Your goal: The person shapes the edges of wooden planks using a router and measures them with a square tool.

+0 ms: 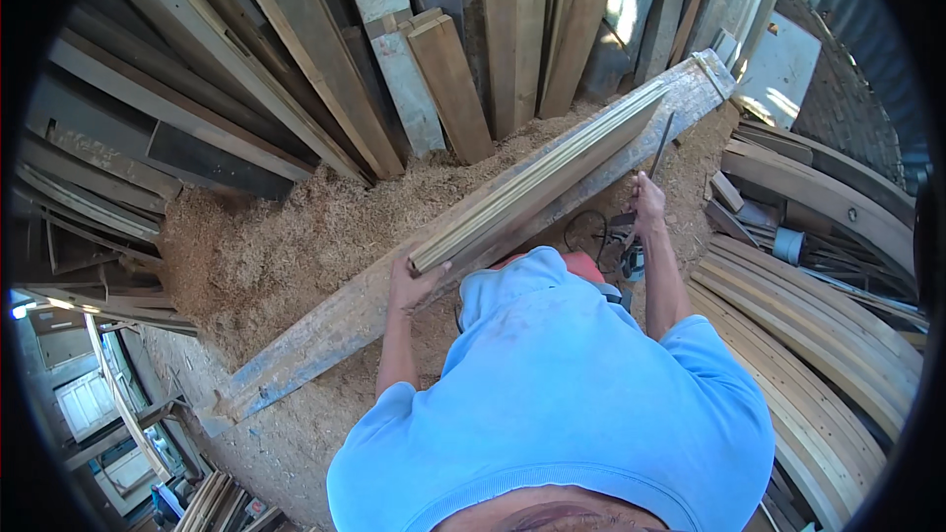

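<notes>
A long wooden board with a pale grooved edge lies along a worn, paint-marked plank bench that runs diagonally from lower left to upper right. My left hand is closed round the board's near end, its fingers partly hidden by the wood. To the right of the bench, my right hand is closed on a long, thin, dark tool that points up beside the board's far part. Its exact kind is too small to make out.
A grey-teal power tool with a black cord sits below my right hand. Wood shavings heap beyond the bench. Upright planks lean at the back. Long stacked boards lie at the right, near a blue-grey cylinder.
</notes>
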The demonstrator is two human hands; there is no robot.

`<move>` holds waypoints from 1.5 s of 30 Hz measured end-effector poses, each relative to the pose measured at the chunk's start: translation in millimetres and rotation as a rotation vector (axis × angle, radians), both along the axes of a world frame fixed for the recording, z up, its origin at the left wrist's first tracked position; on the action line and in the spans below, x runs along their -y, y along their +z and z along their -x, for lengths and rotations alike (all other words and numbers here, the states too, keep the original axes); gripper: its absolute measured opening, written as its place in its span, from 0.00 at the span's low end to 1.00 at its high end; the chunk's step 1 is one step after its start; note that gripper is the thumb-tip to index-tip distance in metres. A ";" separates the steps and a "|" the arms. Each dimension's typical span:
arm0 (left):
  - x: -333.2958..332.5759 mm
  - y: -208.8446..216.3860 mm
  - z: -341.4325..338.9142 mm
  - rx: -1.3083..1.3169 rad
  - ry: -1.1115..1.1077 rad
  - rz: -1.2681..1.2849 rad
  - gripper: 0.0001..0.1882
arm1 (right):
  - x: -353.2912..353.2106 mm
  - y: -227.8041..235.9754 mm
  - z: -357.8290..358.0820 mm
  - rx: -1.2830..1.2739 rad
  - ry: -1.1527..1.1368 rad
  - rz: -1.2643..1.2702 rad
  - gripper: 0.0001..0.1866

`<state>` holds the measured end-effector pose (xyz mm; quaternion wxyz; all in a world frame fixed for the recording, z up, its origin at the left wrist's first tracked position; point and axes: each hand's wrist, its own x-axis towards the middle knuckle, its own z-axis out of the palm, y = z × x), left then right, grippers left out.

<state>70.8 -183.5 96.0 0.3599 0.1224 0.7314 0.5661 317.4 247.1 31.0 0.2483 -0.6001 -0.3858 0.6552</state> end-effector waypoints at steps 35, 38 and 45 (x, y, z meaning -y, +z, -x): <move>-217.7 224.6 117.3 -0.917 -0.725 -0.436 0.33 | -114.9 52.5 33.6 -0.202 -0.164 0.026 0.29; -209.0 215.7 122.4 -0.844 -0.700 -0.417 0.33 | -126.0 50.0 46.2 -0.020 -0.089 0.004 0.26; -185.9 186.9 134.9 -0.680 -0.579 -0.408 0.32 | -138.7 64.1 81.8 0.192 -0.010 -0.131 0.16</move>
